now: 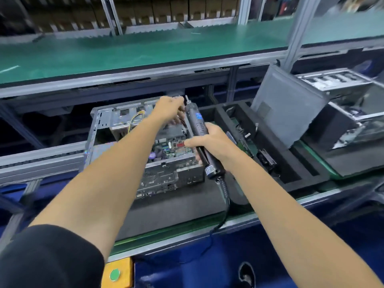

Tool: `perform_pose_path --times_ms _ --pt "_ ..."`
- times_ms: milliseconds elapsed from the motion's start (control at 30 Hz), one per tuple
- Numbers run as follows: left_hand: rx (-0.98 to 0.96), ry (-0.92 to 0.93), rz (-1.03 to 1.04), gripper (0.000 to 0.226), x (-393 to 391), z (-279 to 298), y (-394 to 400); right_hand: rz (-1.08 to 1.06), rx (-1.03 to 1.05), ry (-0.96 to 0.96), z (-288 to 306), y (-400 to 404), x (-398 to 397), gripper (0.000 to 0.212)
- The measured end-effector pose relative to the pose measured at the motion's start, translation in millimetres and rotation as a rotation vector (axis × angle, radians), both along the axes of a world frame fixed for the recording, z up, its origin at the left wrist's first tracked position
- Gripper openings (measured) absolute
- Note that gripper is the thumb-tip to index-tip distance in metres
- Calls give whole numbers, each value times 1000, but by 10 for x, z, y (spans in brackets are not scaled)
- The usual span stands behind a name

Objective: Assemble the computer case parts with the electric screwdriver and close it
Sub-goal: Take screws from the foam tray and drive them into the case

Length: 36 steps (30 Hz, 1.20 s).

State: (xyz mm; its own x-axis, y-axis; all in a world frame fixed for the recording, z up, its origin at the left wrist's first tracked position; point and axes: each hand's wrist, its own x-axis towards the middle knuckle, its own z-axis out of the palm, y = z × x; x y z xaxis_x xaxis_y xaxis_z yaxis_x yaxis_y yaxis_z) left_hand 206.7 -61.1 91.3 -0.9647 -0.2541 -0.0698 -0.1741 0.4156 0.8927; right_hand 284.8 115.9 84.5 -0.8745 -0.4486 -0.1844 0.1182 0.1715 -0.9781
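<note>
An open silver computer case [99, 121] lies on a dark foam pad, its green motherboard [172, 148] and coloured wires showing inside. My right hand [214, 142] grips the black electric screwdriver [199, 125], whose bit points up and away at the case's far right corner. My left hand [169, 109] reaches over the case to that same corner, fingers curled right beside the bit tip; what they pinch is too small to see. The screwdriver's cable [225, 196] hangs down toward me.
A grey side panel [288, 109] leans upright to the right of the case, behind a black foam tray [276, 163] holding parts. Another open case [340, 84] sits at the far right. A green shelf [124, 53] runs above. A green button [115, 275] sits near the front edge.
</note>
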Motion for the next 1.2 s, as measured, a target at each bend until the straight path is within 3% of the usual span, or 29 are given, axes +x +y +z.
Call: perform_pose_path --times_ms 67,167,267,400,500,633,733,833,1033,1200 --pt "30 -19 -36 34 -292 -112 439 -32 15 -5 -91 347 -347 26" --pt "-70 -97 -115 29 -734 -411 1000 -77 16 -51 -275 865 -867 25" --pt "-431 -214 -247 20 -1033 -841 1383 -75 58 -105 -495 1263 -1260 27" --pt "-844 -411 -483 15 -1098 -1474 1712 -1 126 -201 -828 1543 -1553 53" --pt "-1054 -488 -578 18 -1060 -1844 1843 41 146 -218 -1013 1631 -1692 43" --pt "-1368 -454 -698 18 -1080 -2116 1933 64 143 -246 -1147 1708 -1809 35" --pt "-1358 -480 -755 24 -1108 -2267 2000 45 121 -271 -1175 1772 -1874 34" --pt "-1213 -536 -665 36 -1083 -2361 2055 44 137 -262 -1216 1828 -1931 35" --pt "-1157 -551 -516 36 -1103 -2487 2141 41 154 -264 -1287 1870 -2024 39" --pt "-951 -640 -387 36 -1160 -2574 2187 28 131 -301 -1349 1870 -2055 36"
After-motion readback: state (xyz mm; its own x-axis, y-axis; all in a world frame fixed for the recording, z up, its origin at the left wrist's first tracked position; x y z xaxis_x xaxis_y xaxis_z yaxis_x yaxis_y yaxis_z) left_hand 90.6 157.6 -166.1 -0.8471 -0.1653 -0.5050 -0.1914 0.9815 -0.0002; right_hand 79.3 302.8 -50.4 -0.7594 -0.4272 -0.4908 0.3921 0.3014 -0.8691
